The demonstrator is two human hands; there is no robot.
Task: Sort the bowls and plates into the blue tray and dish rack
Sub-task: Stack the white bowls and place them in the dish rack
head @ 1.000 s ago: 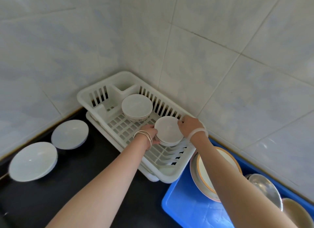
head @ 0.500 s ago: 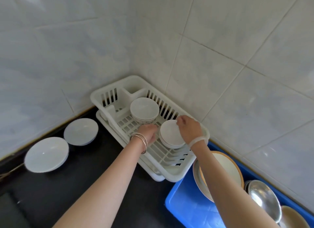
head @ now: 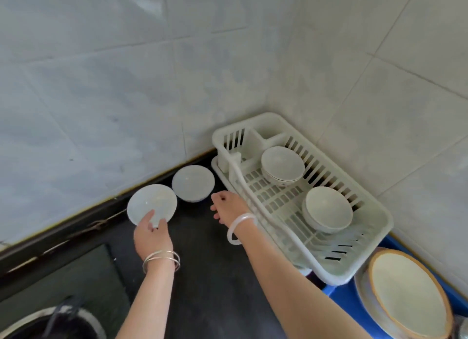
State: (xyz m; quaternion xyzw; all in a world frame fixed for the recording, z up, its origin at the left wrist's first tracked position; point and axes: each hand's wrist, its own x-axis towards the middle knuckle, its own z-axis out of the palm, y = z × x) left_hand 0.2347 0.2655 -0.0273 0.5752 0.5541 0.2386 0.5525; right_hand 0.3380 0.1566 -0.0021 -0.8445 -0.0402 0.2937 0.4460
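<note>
- The desk (head: 202,257) is dark and runs into a tiled corner; I'm working its left stretch, where two loose white bowls sit along the wall.
- The dish rack (head: 379,219) stands in the corner to the right with two bowls inside it, one at the far end, one nearer me, so there is bare grid between and beside them for the next piece.
- The blue tray (head: 342,303) shows only at the lower right, under the rack's near end, carrying a stack of plates (head: 405,298).
- The near bowl (head: 152,203) is where my left hand (head: 152,237) is: fingertips on its near rim, fingers curled but not visibly clamped, so I judge the grip isn't made yet. I'd get the thumb inside the rim and the fingers under the wall before lifting.
- The far bowl (head: 193,183) is just beside it, close to touching, so I'd lift straight up rather than slide.
- My right hand (head: 228,209) hangs spread and empty between that far bowl and the rack; it can take the far bowl or steady the rack.
</note>
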